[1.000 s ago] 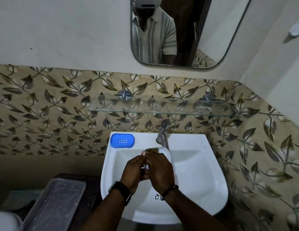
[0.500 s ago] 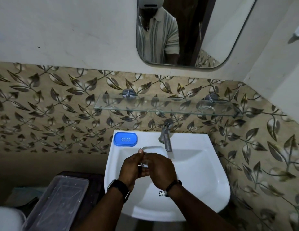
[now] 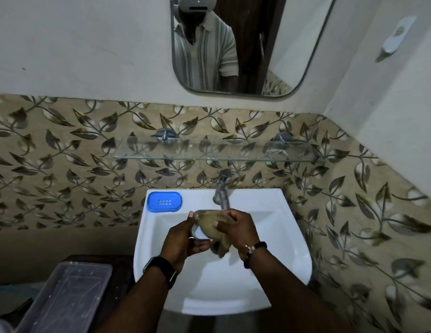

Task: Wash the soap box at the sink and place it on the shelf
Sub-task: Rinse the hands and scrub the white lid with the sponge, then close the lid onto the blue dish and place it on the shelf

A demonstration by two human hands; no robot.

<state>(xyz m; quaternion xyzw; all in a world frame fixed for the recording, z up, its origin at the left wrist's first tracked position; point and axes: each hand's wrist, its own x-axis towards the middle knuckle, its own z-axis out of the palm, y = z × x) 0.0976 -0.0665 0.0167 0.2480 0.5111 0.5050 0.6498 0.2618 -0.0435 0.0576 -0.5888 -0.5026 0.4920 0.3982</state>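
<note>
Over the white sink (image 3: 277,239) I hold a clear soap box part (image 3: 197,230) in my left hand (image 3: 183,241), tilted on its edge just below the tap (image 3: 221,191). My right hand (image 3: 236,228) presses a brownish cloth (image 3: 209,223) into the box, and the cloth's tail hangs below. A blue soap box tray (image 3: 164,201) with drain holes lies on the sink's back left corner. The glass shelf (image 3: 217,152) is mounted on the tiled wall above the tap. I cannot tell whether water is running.
A mirror (image 3: 253,44) hangs above the shelf and reflects a person in a striped shirt. A clear plastic tub (image 3: 65,296) sits on a dark stand left of the sink. A white fitting (image 3: 395,42) is fixed to the right wall.
Both hands have turned the clear box up on edge. The brown cloth now shows inside it under my right fingers. The view has shifted slightly.
</note>
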